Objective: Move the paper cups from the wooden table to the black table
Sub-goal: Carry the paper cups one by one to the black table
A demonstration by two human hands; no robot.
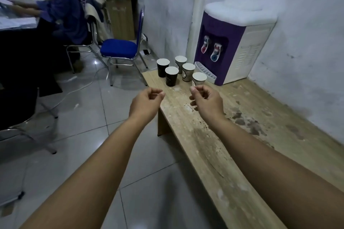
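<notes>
A long wooden table runs beside the white wall, its pale top stained with dark blotches and whitish scuffs. At its far end stand five paper cups (all upright, mouths open): two black cups nearer the left edge, three lighter cups beside them. A purple-fronted water dispenser sits just right of them.

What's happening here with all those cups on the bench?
A person is reaching both bare arms toward five paper cups grouped at the far end of a long, worn wooden table, beside a purple-and-white water dispenser. Two of the cups are black and three are pale with dark print. All stand upright. The left hand and right hand hang short of them with fingers loosely curled, holding nothing. No cup is lifted yet. Someone else sits at a desk behind.
</notes>
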